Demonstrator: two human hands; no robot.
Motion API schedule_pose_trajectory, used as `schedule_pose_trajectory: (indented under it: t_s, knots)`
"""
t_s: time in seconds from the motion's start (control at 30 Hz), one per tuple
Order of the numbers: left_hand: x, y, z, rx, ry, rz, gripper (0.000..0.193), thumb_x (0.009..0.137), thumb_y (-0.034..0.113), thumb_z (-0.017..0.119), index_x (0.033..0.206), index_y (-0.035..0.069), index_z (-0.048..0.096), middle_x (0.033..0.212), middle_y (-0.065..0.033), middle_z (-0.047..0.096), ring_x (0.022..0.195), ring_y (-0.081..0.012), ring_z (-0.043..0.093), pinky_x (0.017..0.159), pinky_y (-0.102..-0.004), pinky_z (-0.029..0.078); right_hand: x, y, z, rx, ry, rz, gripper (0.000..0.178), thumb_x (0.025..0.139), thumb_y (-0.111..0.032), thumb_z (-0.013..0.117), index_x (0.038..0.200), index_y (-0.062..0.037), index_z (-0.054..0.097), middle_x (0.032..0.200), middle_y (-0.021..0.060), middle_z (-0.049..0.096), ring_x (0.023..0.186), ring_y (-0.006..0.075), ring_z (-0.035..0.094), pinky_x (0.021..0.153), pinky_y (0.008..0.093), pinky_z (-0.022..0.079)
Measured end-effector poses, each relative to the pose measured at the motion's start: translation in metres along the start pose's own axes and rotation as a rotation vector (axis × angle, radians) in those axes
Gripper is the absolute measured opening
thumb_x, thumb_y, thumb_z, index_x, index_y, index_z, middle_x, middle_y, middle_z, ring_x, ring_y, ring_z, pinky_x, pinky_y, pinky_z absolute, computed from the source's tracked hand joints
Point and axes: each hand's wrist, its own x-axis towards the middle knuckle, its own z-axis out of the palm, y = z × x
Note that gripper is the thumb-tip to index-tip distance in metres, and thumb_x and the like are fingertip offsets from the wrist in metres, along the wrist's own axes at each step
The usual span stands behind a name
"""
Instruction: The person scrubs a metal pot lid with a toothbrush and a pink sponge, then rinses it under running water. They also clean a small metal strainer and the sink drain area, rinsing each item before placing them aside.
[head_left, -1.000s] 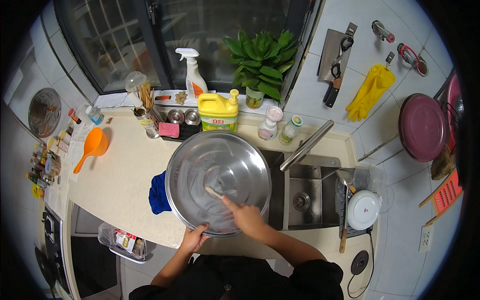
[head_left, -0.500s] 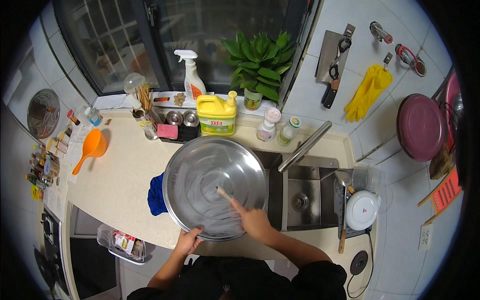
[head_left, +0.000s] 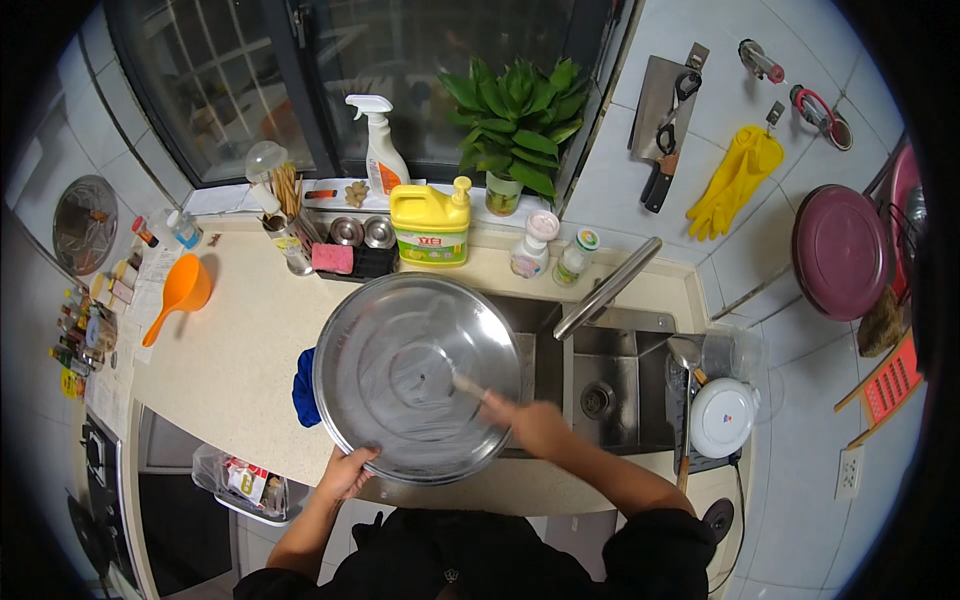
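A wide, round steel pot lid (head_left: 385, 340) is held over the counter, its dished inner face up, with whitish streaks and a small dark spot at the centre. My left hand (head_left: 347, 473) grips its near-left rim, thumb on top. In my right hand (head_left: 537, 425) is a slim, pale brush (head_left: 466, 384), its tip over the lid's face just right of centre. Motion blurs the brush, so its bristles are hard to make out. Part of a blue cloth (head_left: 304, 388) shows on the counter at the lid's left edge.
The lid's right side overlaps the double sink (head_left: 606, 385) beneath the faucet (head_left: 608, 290). Behind stand a yellow detergent jug (head_left: 430, 228), a pink sponge (head_left: 332, 258) and a spray bottle (head_left: 380, 150). An orange ladle (head_left: 183, 290) lies left; a white bowl (head_left: 723, 417) sits right.
The lid and my left hand have shifted slightly left. My right hand has moved right with the brush, whose tip has left the lid's centre.
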Motion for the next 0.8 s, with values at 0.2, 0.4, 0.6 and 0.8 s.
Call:
schedule_pose_trajectory:
  t_s: [0.2, 0.4, 0.6, 0.8]
  knots:
    - [0.006, -0.001, -0.013, -0.036, -0.053, 0.029, 0.035, 0.076, -0.004, 0.052, 0.109, -0.003, 0.039, 0.083, -0.0105, 0.056, 0.067, -0.0195, 0.061, 0.059, -0.0298, 0.055, 0.000, -0.022, -0.009, 0.005, -0.103, 0.128, 0.039, 0.091, -0.022, 0.038, 0.130, -0.0231, 0.035, 0.069, 0.0115, 0.059, 0.066, 0.0250, 0.060, 0.060, 0.0349, 0.049]
    - [0.001, 0.004, 0.000, 0.012, -0.039, 0.000, 0.036, 0.075, -0.001, 0.054, 0.108, -0.001, 0.040, 0.079, -0.0078, 0.056, 0.060, -0.0143, 0.058, 0.049, -0.0234, 0.051, -0.010, -0.027, 0.029, -0.254, 0.124, -0.332, 0.046, 0.088, -0.017, 0.043, 0.132, -0.0186, 0.029, 0.066, 0.0121, 0.057, 0.054, 0.0213, 0.058, 0.048, 0.0357, 0.049]
    - [-0.002, 0.011, 0.000, 0.091, 0.032, -0.002, 0.035, 0.075, 0.001, 0.054, 0.107, 0.002, 0.040, 0.070, -0.0047, 0.055, 0.048, -0.0121, 0.055, 0.038, -0.0187, 0.047, -0.010, -0.007, 0.003, -0.174, -0.153, 0.055, 0.052, 0.087, -0.014, 0.041, 0.135, -0.0219, 0.025, 0.063, 0.0137, 0.056, 0.051, 0.0242, 0.057, 0.049, 0.0361, 0.048]
    - [-0.005, 0.011, -0.006, 0.065, 0.036, -0.006, 0.032, 0.075, 0.001, 0.055, 0.105, 0.001, 0.044, 0.077, -0.0068, 0.056, 0.057, -0.0129, 0.057, 0.045, -0.0212, 0.049, -0.011, 0.005, 0.006, -0.166, -0.042, 0.122, 0.055, 0.086, -0.012, 0.042, 0.136, -0.0209, 0.021, 0.061, 0.0113, 0.055, 0.050, 0.0225, 0.056, 0.047, 0.0346, 0.047]
